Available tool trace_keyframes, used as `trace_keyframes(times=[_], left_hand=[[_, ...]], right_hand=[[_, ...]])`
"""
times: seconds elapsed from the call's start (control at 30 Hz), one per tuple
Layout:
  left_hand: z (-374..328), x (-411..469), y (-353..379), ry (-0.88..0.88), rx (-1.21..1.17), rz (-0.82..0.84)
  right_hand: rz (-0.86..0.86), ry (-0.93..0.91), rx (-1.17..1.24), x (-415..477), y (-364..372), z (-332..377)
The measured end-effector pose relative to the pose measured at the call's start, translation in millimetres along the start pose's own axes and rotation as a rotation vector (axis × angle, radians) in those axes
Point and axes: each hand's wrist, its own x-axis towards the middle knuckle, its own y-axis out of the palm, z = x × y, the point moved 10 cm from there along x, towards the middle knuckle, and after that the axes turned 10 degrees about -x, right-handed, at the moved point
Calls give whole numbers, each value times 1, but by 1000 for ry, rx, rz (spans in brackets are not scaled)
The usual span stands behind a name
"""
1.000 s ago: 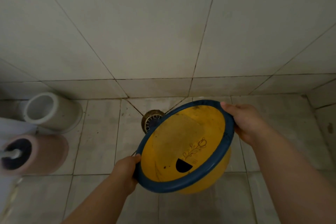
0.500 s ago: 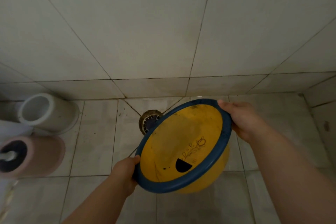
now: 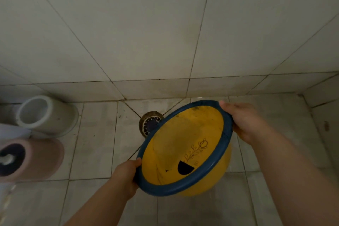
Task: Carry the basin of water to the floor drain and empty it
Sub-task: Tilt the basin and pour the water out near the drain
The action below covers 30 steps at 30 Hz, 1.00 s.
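A yellow basin (image 3: 183, 145) with a blue rim hangs above the tiled floor, tilted with its right side raised. Its inside shows a flower drawing and a black half-circle mark; I cannot tell if water is in it. My left hand (image 3: 126, 174) grips the rim at the lower left. My right hand (image 3: 244, 121) grips the rim at the upper right. The round floor drain (image 3: 149, 124) lies just beyond the basin's left edge, near the wall, and the basin hides part of it.
A white cylindrical container (image 3: 45, 115) stands at the left by the wall. A pink holder (image 3: 31, 159) with a white brush handle in its dark opening sits in front of it. The tiled wall (image 3: 165, 33) rises straight ahead, with a corner at the right.
The basin and both hands hold nearly the same pose. The view has shifted slightly, so the containers at the left sit a little farther left.
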Motion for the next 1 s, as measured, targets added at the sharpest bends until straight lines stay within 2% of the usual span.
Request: trace_keyframes(times=[1.0], left_hand=[[5,1,2,-10,41,-2]], right_hand=[[22,-59,45,-13,3,17]])
